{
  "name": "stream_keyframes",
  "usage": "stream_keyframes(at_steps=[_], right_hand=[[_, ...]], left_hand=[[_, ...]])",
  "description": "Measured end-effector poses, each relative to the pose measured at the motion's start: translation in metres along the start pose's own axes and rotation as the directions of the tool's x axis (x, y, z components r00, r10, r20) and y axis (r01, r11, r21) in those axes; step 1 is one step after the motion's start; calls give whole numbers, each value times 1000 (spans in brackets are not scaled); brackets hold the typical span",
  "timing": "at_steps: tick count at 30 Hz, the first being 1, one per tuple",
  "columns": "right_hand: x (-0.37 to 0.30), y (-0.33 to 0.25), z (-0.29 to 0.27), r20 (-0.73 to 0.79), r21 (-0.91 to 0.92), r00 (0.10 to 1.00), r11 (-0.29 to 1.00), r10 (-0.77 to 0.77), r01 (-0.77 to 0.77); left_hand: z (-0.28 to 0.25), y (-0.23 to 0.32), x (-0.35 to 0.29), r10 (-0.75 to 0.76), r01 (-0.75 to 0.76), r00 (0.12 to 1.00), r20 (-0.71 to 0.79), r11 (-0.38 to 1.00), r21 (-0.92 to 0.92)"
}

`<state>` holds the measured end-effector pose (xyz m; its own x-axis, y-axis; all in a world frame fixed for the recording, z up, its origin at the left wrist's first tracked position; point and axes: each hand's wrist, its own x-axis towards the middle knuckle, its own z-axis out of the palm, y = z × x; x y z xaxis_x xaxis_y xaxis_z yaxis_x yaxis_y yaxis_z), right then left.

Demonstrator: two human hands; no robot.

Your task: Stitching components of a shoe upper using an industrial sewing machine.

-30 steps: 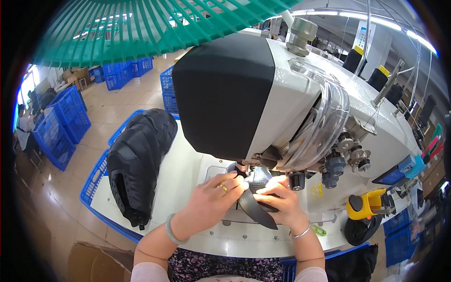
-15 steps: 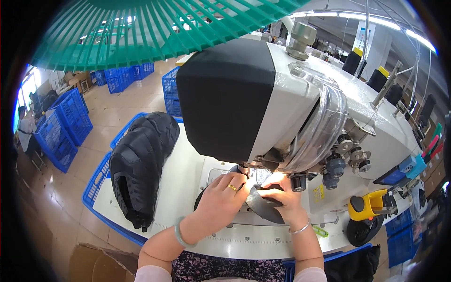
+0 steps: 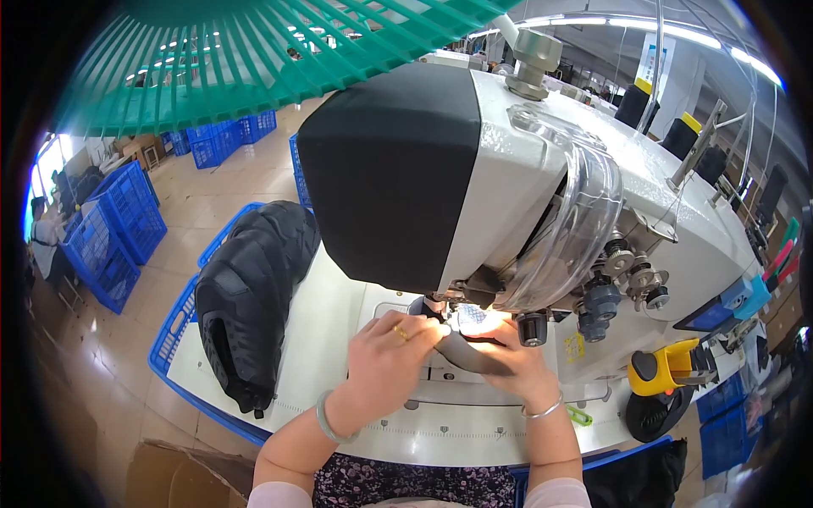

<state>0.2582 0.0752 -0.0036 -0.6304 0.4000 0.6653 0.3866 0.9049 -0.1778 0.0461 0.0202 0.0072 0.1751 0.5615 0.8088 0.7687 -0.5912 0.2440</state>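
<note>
A dark grey, curved shoe upper (image 3: 471, 357) lies under the lit needle area of the sewing machine (image 3: 396, 182). My left hand (image 3: 391, 349) pinches its near left edge between thumb and fingers, close to the needle. On the other side, my right hand (image 3: 523, 366) grips the upper, fingers partly hidden beneath the machine head and washed out by the lamp. Part of the upper is hidden behind the machine head and my fingers. To the left, a stack of nested black shoe uppers (image 3: 254, 296) rests on the white table (image 3: 318, 372).
A blue basket (image 3: 172, 326) borders the table's left side. Right of my right hand lie a small green thread snipper (image 3: 579, 416) and a yellow holder (image 3: 669, 369). A green fan guard (image 3: 254, 76) hangs overhead. Blue crates (image 3: 127, 224) stand on the floor; a person (image 3: 47, 237) is far left.
My left hand has shifted slightly left and lower, and the upper has turned, showing less of its near flap. My right hand stays close to its former place. The view has moved slightly.
</note>
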Motion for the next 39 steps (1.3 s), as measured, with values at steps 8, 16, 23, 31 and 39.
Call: stream_keyframes(at_steps=[8,16,23,31,39], right_hand=[[-1,9,8,-104,44,993,998,-48,53],[-3,18,13,-152,27,982,993,-107,113],[-3,-7,11,-136,-130,989,991,-62,44],[-9,-1,16,-82,-174,992,981,-96,81],[-3,-13,11,-104,-133,994,991,-39,25]], left_hand=[[-1,8,-5,63,-66,998,24,990,121],[-3,10,2,31,-50,992,120,985,165],[-5,-4,0,176,-184,982,70,973,139],[6,-3,-2,-113,112,993,-13,991,-69],[0,9,-5,86,-85,996,1,981,172]])
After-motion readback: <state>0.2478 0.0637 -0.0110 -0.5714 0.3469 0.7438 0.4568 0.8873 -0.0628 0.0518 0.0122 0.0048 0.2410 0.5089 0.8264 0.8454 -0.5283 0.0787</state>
